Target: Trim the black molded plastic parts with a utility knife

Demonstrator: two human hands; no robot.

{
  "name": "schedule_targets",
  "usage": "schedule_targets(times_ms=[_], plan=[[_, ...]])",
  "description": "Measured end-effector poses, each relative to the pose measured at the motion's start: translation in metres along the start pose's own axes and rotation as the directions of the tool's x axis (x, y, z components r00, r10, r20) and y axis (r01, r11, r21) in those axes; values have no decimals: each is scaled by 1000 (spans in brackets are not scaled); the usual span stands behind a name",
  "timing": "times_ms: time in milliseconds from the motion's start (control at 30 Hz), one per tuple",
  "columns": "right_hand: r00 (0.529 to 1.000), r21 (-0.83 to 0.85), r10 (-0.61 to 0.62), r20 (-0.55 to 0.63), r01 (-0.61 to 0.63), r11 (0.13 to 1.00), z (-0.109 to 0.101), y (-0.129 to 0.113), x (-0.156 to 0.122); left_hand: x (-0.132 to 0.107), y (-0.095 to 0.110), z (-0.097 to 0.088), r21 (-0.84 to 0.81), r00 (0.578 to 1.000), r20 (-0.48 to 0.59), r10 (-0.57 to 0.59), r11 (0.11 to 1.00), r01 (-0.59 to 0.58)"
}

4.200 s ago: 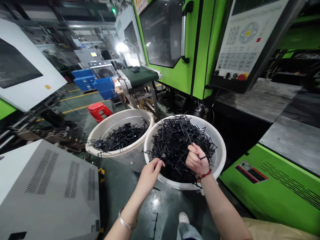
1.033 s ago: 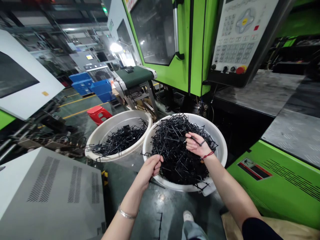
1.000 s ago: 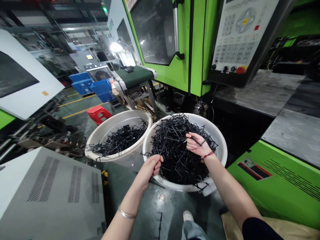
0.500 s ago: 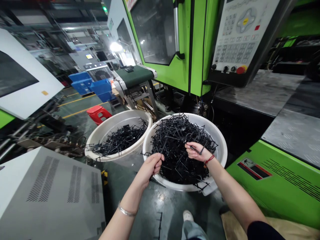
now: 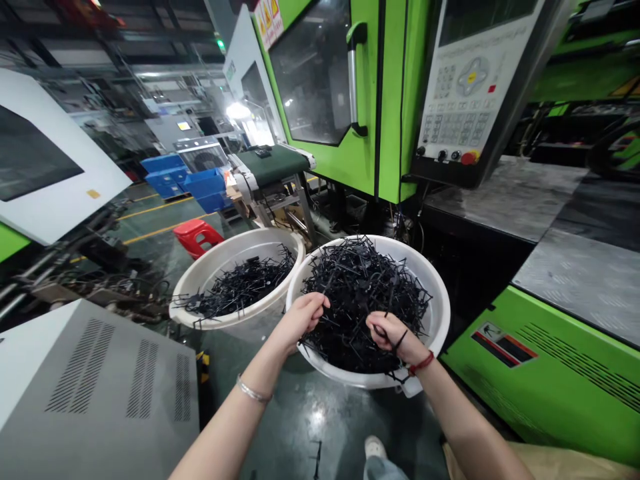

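Both of my hands are over a white round tub (image 5: 443, 303) heaped with thin, branched black plastic sprues (image 5: 360, 277). My left hand (image 5: 305, 319) is closed at the tub's left side, fingertips pinched together. A thin black sprue seems to stick up from that pinch, though it blends into the pile behind. My right hand (image 5: 393, 333), at the near right of the heap, is curled round a black sprue, whose ends poke out beside the fingers and near the wrist. What lies inside both palms is hidden.
A second white tub (image 5: 233, 320) with more sprues stands at left. Beyond it are a red stool (image 5: 197, 235), blue bins (image 5: 207, 190) and a green conveyor (image 5: 273, 163). A green machine (image 5: 545, 360) flanks my right, a grey cabinet (image 5: 115, 380) my left. One sprue (image 5: 317, 460) lies on the floor.
My right hand has come down and nearer to me, its fingers curled tighter. My left hand has risen slightly relative to the tub. The view has tilted and shifted a little.
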State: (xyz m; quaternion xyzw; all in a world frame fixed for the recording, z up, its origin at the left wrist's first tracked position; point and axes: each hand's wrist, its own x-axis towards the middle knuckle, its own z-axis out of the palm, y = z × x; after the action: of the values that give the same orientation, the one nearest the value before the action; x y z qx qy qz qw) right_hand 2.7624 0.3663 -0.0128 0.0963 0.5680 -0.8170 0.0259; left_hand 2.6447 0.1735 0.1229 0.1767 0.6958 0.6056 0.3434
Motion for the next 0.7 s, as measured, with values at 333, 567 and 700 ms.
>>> schedule_targets(times_ms=[333, 567, 700], plan=[[997, -348, 33, -68, -55, 936, 25, -16, -83, -21, 13, -27, 64, 976, -136, 170, 985, -162], [927, -377, 298, 226, -199, 905, 69, -26, -139, -108, -22, -88, -11, 857, -448, 254, 957, -290], [762, -471, 558, 328, -380, 796, 99, 18, -137, -189, -108, -120, -117, 704, -708, 44, 977, -179]])
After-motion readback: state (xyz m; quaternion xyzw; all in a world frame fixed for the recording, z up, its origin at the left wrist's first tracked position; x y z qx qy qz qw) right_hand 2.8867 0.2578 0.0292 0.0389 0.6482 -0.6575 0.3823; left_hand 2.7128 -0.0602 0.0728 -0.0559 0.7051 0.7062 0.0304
